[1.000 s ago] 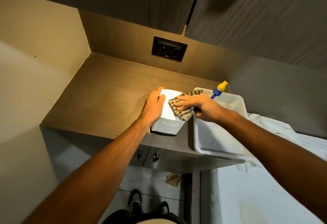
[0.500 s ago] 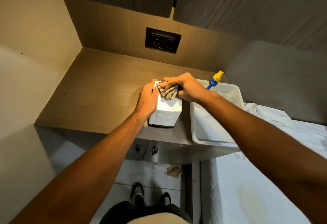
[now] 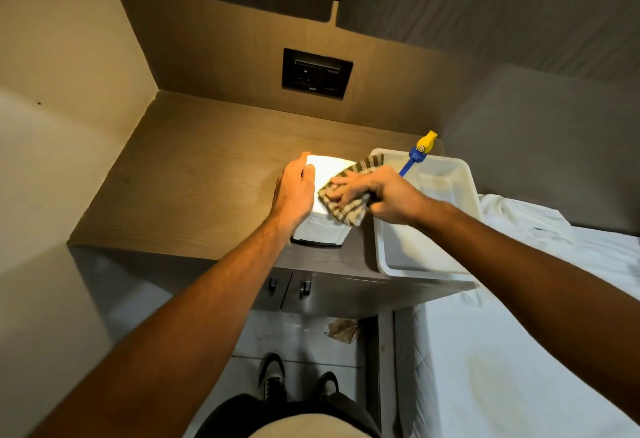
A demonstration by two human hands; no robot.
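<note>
The bed (image 3: 519, 351), under a white sheet, filled the space to the right of the lamp (image 3: 327, 167) and nearer to you. The wooden surface (image 3: 194, 188) carried the lamp, which stood near its front edge and glowed white. Most of the bare wood spread out to the lamp's left and behind it. Just to the right of the lamp sat a white tray (image 3: 426, 259), close beside it. On the back panel behind the lamp was a dark socket plate (image 3: 317, 74).

Your left grip (image 3: 294, 190) was clamped on the lamp's upper left edge, with the thumb lying on the lit top and the fingers curled over the side. Your right grip (image 3: 388, 197) came in over the lamp's right side. Its fingers were stretched flat rather than clenched, and they pressed a striped cloth (image 3: 346, 210) onto the lamp's top. The cloth hung over the lamp's upper right edge, and one corner stuck out behind your fingers towards the tray.

On the floor in front of the lamp and below it were your two shoes (image 3: 273, 373). A crumpled brownish scrap (image 3: 343, 330) lay a little to their right. Behind the lamp and to its right, a blue and yellow spray head (image 3: 420, 150) stood up at the tray's far corner. Your right grip hid whatever was beneath it. Straight below the lamp, two small drawer handles (image 3: 304, 290) showed under the front edge.
</note>
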